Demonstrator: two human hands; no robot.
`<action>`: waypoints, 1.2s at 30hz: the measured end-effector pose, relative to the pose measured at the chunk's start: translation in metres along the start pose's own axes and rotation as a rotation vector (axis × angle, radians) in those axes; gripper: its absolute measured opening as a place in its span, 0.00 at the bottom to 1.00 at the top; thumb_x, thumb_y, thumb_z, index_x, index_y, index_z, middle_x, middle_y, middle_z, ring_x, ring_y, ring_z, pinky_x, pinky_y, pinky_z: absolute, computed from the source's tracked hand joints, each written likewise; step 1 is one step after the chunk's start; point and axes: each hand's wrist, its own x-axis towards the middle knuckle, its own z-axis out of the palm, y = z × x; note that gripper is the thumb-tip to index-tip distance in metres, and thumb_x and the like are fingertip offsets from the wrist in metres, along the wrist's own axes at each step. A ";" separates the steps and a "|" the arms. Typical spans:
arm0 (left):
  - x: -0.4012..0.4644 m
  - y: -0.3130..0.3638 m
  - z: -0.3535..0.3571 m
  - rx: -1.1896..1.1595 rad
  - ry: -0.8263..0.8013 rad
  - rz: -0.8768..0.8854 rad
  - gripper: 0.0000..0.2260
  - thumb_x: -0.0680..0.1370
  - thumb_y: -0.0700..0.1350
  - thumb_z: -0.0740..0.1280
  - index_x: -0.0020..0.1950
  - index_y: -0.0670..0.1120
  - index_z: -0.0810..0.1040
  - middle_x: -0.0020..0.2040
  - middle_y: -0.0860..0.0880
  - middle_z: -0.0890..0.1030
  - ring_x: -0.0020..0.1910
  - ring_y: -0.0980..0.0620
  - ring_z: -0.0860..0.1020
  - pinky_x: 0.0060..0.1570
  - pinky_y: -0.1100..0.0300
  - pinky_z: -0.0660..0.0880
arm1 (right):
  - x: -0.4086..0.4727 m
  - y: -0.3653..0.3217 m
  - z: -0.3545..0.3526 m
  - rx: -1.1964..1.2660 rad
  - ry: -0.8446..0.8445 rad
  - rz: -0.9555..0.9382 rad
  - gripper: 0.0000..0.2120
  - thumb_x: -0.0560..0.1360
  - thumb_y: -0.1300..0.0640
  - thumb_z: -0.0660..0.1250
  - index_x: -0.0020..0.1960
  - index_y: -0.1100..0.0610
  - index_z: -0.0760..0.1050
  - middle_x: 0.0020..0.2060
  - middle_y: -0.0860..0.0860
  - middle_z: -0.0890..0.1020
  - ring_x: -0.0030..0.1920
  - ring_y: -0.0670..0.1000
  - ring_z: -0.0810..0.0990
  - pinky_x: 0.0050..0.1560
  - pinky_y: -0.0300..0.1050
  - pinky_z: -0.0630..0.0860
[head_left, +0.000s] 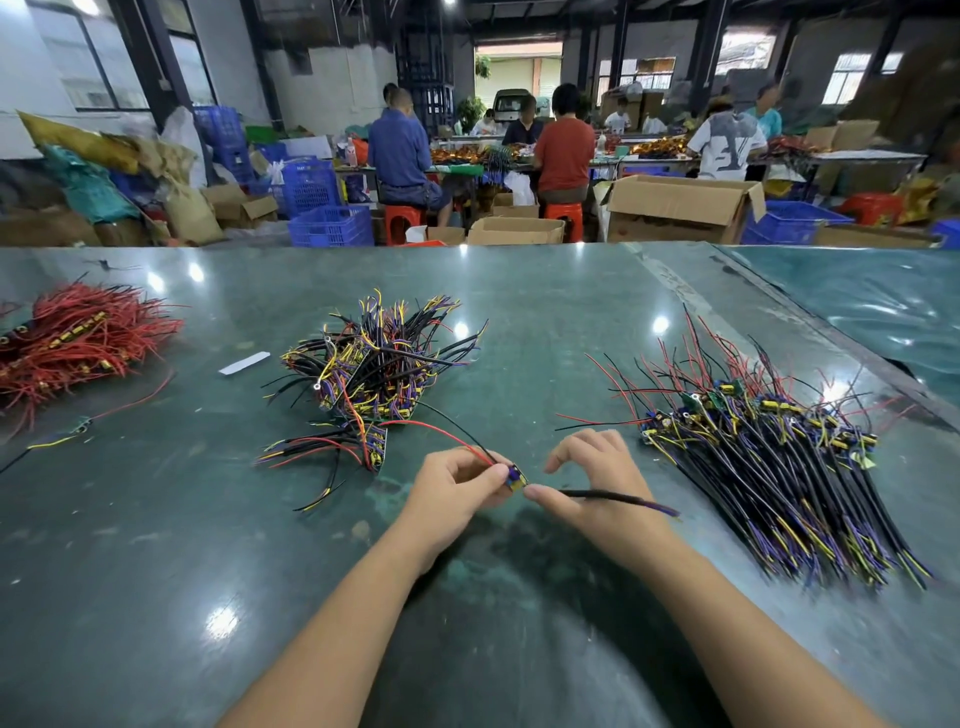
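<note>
Just above the green table (156, 545), my left hand (457, 486) pinches a small circuit board (515, 477) with blue and yellow parts. A red wire (441, 428) and a thin black wire run from the board up and to the left. My right hand (597, 478) pinches the thick black cable (618, 498) right beside the board; the cable trails to the right and ends in purple and yellow strands. The two hands nearly meet at the board.
A pile of finished-looking wired boards (779, 457) lies to the right, a tangled pile of boards with wires (374, 364) at centre, a heap of red wires (72, 338) far left. A white strip (244, 362) lies between them. Seated people, cardboard boxes and blue crates stand beyond the table.
</note>
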 end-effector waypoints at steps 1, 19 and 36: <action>0.000 0.000 0.001 -0.005 0.028 0.010 0.08 0.77 0.32 0.64 0.42 0.42 0.80 0.33 0.51 0.83 0.33 0.57 0.79 0.40 0.65 0.78 | 0.000 0.000 -0.001 0.019 0.000 0.017 0.12 0.66 0.51 0.78 0.40 0.54 0.77 0.39 0.44 0.76 0.43 0.42 0.70 0.44 0.31 0.64; -0.002 -0.004 0.001 0.148 -0.020 0.128 0.08 0.73 0.38 0.72 0.43 0.51 0.84 0.38 0.54 0.85 0.39 0.60 0.81 0.42 0.70 0.73 | 0.001 0.003 0.006 0.152 0.205 0.023 0.07 0.63 0.64 0.79 0.40 0.61 0.84 0.48 0.57 0.78 0.45 0.46 0.79 0.49 0.27 0.71; 0.000 -0.003 0.001 -0.016 0.078 0.162 0.07 0.74 0.35 0.70 0.44 0.46 0.84 0.38 0.51 0.85 0.39 0.57 0.81 0.44 0.65 0.77 | 0.001 -0.016 -0.001 1.272 -0.093 0.723 0.03 0.70 0.70 0.69 0.42 0.64 0.77 0.35 0.59 0.83 0.38 0.54 0.85 0.39 0.38 0.81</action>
